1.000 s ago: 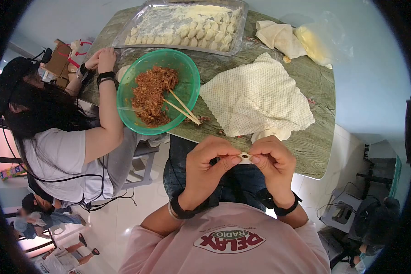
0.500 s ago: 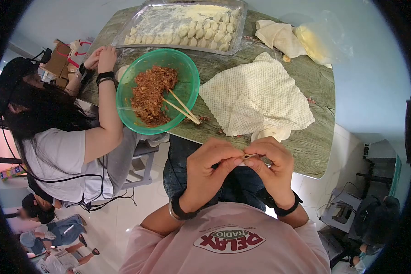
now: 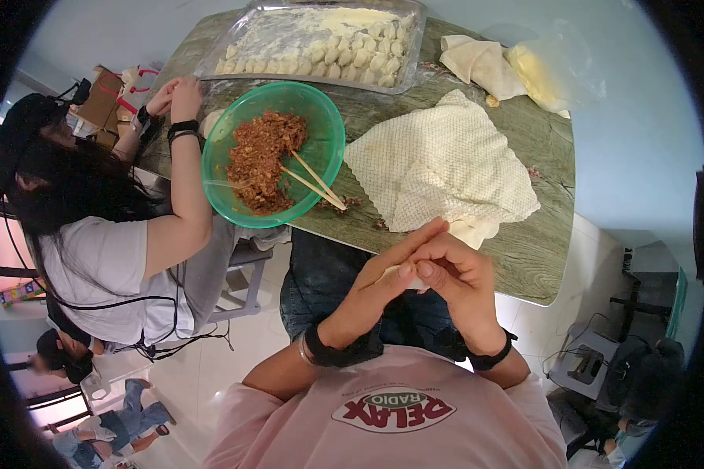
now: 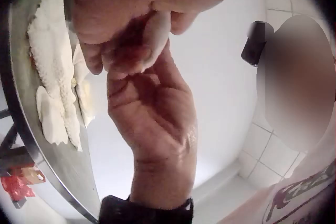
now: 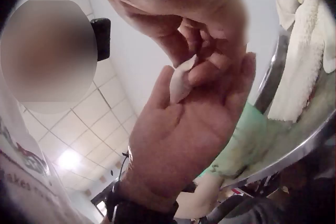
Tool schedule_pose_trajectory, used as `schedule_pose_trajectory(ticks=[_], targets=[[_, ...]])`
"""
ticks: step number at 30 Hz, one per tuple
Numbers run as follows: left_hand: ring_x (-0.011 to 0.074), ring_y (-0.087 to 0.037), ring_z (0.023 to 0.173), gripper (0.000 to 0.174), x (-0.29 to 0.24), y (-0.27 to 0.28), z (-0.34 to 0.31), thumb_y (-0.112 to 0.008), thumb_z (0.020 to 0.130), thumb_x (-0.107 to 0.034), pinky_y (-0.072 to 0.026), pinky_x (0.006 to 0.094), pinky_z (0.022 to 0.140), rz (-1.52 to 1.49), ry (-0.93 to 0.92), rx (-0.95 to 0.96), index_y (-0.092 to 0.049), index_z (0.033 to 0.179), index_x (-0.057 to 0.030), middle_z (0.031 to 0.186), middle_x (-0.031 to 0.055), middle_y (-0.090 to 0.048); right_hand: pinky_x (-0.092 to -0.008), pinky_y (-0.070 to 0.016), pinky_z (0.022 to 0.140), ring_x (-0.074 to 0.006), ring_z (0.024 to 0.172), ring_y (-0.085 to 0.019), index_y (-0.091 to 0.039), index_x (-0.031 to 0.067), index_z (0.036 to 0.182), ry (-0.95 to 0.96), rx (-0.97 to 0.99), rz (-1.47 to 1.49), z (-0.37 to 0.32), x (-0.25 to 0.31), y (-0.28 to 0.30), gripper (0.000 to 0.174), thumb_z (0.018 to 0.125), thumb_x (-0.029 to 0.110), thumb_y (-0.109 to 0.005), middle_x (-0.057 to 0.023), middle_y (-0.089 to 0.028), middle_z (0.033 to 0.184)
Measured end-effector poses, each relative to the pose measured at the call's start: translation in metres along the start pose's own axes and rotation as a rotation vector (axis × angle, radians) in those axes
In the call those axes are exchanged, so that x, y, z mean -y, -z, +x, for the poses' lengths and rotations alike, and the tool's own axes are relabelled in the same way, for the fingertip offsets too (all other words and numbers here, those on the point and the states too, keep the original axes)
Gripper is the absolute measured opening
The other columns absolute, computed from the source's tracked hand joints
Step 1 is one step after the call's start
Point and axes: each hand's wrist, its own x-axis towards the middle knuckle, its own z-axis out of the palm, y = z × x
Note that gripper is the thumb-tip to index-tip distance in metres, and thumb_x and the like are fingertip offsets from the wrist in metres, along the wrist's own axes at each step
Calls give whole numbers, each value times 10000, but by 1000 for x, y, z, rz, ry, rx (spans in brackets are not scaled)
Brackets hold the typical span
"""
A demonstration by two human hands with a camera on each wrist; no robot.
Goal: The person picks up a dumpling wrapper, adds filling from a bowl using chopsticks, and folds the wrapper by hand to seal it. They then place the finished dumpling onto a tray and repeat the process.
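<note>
Between the hands, over the lap just off the table's front edge, is a small pale dumpling (image 3: 415, 284). My left hand (image 3: 368, 293) has its fingers stretched out under and behind it, the thumb laid against its side. Bent fingers and thumb of my right hand (image 3: 465, 289) pinch the other end. In the left wrist view the folded dumpling (image 4: 157, 32) sits between the two hands, partly covered by fingers. The right wrist view shows the dumpling (image 5: 181, 83) beside the left thumb, its edge in the right fingertips.
A green bowl (image 3: 332, 156) of brown filling with chopsticks (image 3: 314, 184) stands on the table (image 3: 536, 273). Right of it lies a white cloth (image 3: 454, 156) with dough wrappers (image 3: 477, 232) at its front edge. Behind is a metal tray (image 3: 414, 47) of dumplings. A person (image 3: 102, 242) sits at the left.
Both hands were pinching the dumpling from its two sides, with an opening showing in it. Now the left fingers have straightened out and forward, and the dumpling is mostly hidden between the hands.
</note>
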Motion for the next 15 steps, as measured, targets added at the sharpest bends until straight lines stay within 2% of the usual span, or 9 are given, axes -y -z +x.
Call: schedule_pose_trajectory(ticks=[2, 5, 9, 11, 14, 15], targets=[[234, -389, 1260, 703, 5, -2, 1, -402, 918, -444, -267, 341, 1055, -145, 44, -80, -265, 1367, 80, 1392, 181, -358, -218, -455, 659, -96, 768, -547, -600, -24, 936, -50, 10, -33, 0, 1, -1, 96, 849, 17, -596, -36, -574, 865], [233, -429, 1227, 638, 4, -1, -3, -369, 939, -398, -311, 340, 1029, -199, 32, -138, -316, 1338, 97, 1360, 189, -401, -212, -456, 646, -92, 761, -551, -598, -18, 963, -94, -38, 113, 0, -2, -1, 113, 853, -4, -580, -31, -572, 869], [228, -498, 1153, 564, 7, -1, -7, -379, 951, -347, -369, 334, 982, -259, 81, -201, -381, 1303, 95, 1322, 182, -449, -210, -457, 631, -89, 752, -552, -601, -6, 967, -55, -36, 49, 1, -8, 1, 136, 846, -49, -555, -28, -574, 866], [134, -537, 1020, 516, 8, -2, -8, -407, 957, -323, -408, 261, 904, -266, 97, -262, -413, 1300, 63, 1244, 123, -513, -210, -454, 629, -89, 752, -552, -602, -4, 962, -45, -50, 7, 2, -9, 0, 144, 841, -62, -549, -31, -574, 861], [141, -549, 1020, 506, 6, -4, -11, -413, 955, -321, -438, 275, 898, -248, 155, -318, -433, 1282, 65, 1207, 113, -533, -202, -447, 635, -93, 747, -555, -606, -3, 952, 16, -71, -91, 4, -13, 0, 144, 833, -66, -553, -38, -573, 861], [141, -549, 1020, 506, 7, -4, -11, -413, 955, -321, -438, 275, 898, -248, 155, -318, -433, 1282, 65, 1207, 113, -533, -206, -447, 639, -101, 747, -558, -609, -2, 942, 89, -69, -170, 6, -14, 0, 133, 832, -58, -559, -40, -571, 860]])
